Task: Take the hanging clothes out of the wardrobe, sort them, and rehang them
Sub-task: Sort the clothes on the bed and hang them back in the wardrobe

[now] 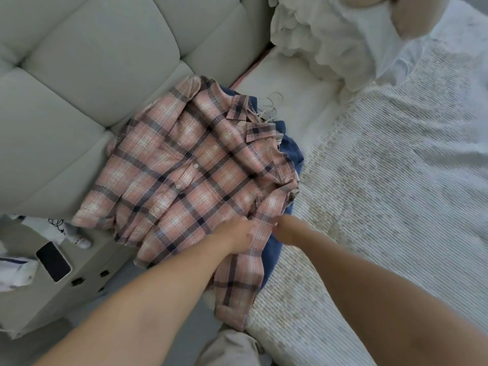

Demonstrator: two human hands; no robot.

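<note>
1. Two garments lie piled on the bed (383,159): a plaid shirt (184,167) over a blue garment (290,151), hangers (269,107) poking out at one o'clock.
2. Left hand (235,232) and right hand (286,229) pinch the shirt's sleeve at five o'clock.
3. Removal looks at least begun; sorting is underway, rehanging remains.

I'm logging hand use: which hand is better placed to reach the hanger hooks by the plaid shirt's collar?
Probably the right hand. The hanger hooks lie up and to the right of the plaid shirt, on that hand's side; the left hand would reach across.
</note>
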